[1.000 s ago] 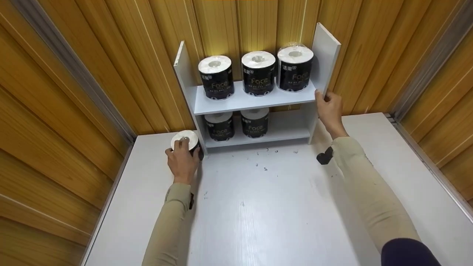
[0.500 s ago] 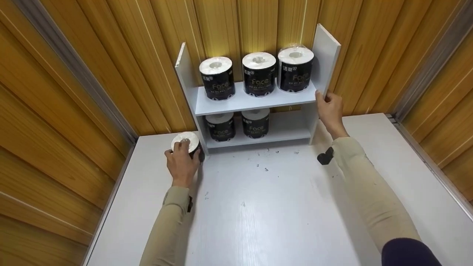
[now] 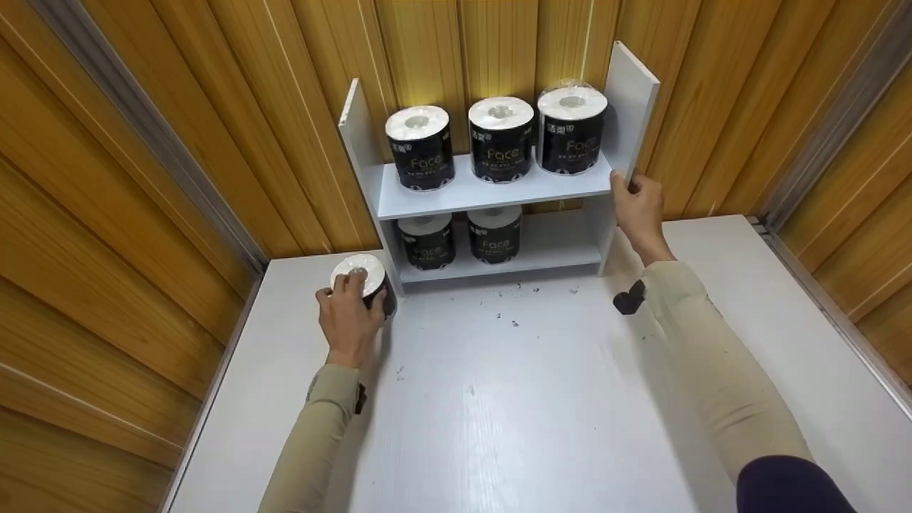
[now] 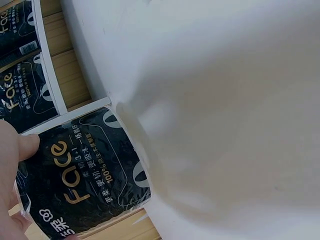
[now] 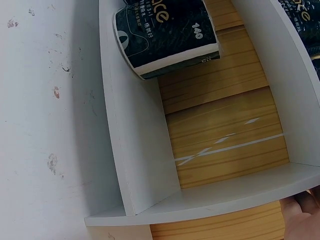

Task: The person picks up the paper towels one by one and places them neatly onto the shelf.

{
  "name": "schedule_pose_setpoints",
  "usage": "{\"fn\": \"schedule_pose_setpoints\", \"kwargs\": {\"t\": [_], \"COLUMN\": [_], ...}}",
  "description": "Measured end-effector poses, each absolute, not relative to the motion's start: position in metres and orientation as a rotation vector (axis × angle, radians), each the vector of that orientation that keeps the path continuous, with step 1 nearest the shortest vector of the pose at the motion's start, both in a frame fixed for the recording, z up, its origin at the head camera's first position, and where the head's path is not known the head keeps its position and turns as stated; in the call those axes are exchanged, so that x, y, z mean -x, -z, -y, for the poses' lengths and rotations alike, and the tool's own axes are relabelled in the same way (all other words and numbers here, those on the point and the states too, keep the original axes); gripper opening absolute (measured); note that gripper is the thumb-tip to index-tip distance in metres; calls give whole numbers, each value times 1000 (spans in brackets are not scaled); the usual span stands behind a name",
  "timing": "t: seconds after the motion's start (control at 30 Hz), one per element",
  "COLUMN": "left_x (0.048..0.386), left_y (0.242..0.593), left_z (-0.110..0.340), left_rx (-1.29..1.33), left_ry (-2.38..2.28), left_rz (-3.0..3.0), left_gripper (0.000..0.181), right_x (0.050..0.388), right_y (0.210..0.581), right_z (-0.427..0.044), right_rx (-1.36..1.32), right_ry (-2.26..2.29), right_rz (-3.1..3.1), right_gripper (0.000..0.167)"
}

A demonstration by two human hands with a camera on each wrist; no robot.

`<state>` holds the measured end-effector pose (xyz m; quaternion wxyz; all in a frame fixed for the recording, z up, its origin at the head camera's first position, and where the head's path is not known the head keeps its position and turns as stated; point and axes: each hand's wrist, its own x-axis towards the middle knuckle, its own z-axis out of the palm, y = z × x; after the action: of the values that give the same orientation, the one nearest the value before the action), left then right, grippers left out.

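Note:
My left hand (image 3: pixel 349 320) grips a toilet paper roll (image 3: pixel 375 269) in a black "Face" wrapper, fingers over its white top and thumb on its side. The roll stands beside the left end of a small white shelf (image 3: pixel 427 204). In the left wrist view its printed side (image 4: pixel 85 170) fills the lower left, the thumb (image 4: pixel 29 146) against it. My right hand (image 3: pixel 639 214) holds the shelf's right side panel (image 3: pixel 630 107) at the height of the upper board. Only part of that hand (image 5: pixel 302 220) shows in the right wrist view.
On the upper board stand three matching rolls, among them a middle one (image 3: pixel 501 153). Two more, one at left (image 3: pixel 429 246), stand on the lower board, left of a gap. Behind rises a yellow wood-pattern wall (image 3: pixel 491 43). Dark specks mark the white table (image 3: pixel 491 385).
My left wrist has shifted slightly to the left and toward me, the hand still on the roll. The right hand keeps its place on the panel, and the shelved rolls stand as before.

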<state>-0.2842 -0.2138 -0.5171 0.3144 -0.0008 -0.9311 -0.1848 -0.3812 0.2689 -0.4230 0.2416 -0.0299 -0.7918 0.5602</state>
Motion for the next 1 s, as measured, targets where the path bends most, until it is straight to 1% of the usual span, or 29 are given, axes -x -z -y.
{"fn": "schedule_pose_setpoints", "kwargs": {"t": [0.17, 0.5, 0.77, 1.0], "left_x": [281, 271, 265, 262], "left_y": [516, 513, 508, 506], "left_z": [217, 219, 212, 203], "left_rx": [48, 38, 62, 122], "left_ry": [495, 530, 524, 514], "left_rz": [2402, 2434, 2436, 2422], "left_gripper": [48, 48, 49, 47], "right_x": [380, 378, 380, 381], "right_y": [423, 421, 422, 423], "right_z": [-268, -268, -268, -267], "right_rx": [65, 84, 100, 60], "right_ry": [-1526, -1529, -1520, -1528], "right_rz": [2167, 2195, 2203, 2156], "right_gripper": [47, 52, 52, 45]}}
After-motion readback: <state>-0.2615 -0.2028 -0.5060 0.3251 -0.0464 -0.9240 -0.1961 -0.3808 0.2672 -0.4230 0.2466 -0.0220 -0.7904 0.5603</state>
